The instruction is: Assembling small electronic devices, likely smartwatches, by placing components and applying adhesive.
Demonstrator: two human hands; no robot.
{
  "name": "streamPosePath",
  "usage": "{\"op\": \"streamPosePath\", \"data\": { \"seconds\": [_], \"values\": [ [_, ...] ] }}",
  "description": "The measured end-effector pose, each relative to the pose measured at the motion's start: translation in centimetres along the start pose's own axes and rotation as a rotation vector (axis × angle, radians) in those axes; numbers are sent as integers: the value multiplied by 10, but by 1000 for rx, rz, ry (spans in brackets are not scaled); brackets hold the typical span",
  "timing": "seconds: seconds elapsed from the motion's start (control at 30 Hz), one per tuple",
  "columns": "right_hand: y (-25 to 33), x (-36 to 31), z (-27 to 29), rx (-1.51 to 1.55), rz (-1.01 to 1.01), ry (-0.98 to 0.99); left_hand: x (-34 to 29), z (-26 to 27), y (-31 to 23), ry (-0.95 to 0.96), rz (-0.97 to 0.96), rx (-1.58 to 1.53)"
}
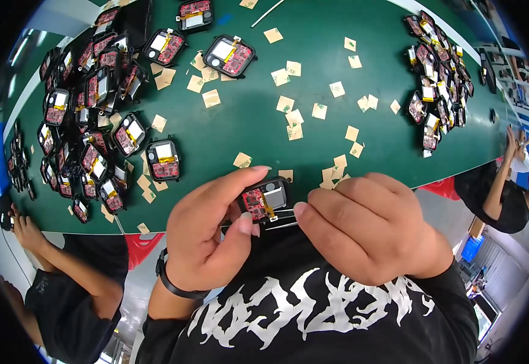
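Note:
Between the thumb and fingers of my left hand [204, 230] is an open black device housing [264, 199], tilted near the table's front edge. Inside it show a red circuit board, a grey-silver rectangular part and a yellow flex ribbon with a small white end. My right hand [367, 221] is closed in a pinch on thin metal tweezers [285, 210]. Their tip reaches the housing's lower edge beside the ribbon's end; whether it grips anything is too small to tell. The right hand's fingertips stay just off the housing.
Many similar housings [97, 88] are heaped at the left, and another pile [437, 79] lies at the far right. Small beige paper squares [293, 116] are scattered over the green table [234, 124]. A thin white stick [267, 13] lies far back. Other people's arms [79, 264] appear at both sides.

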State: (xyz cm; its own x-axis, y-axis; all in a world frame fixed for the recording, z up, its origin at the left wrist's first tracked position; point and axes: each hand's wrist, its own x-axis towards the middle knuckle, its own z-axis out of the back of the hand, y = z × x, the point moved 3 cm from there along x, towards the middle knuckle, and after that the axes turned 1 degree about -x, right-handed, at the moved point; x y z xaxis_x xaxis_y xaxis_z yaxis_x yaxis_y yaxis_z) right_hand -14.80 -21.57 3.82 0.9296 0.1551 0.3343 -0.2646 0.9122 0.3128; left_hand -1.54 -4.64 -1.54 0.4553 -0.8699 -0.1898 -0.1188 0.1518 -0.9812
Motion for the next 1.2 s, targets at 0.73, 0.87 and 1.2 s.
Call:
{"op": "streamPosePath", "data": {
  "seconds": [0.73,0.87,1.2],
  "values": [
    [-10,-3,-13,107,130,-86,7,1,-8,34,-127,111],
    [-8,3,-2,104,31,28,6,1,-2,-7,-165,120],
    [6,4,5,-32,-23,-97,6,-2,3,-53,-165,27]
  ]
}}
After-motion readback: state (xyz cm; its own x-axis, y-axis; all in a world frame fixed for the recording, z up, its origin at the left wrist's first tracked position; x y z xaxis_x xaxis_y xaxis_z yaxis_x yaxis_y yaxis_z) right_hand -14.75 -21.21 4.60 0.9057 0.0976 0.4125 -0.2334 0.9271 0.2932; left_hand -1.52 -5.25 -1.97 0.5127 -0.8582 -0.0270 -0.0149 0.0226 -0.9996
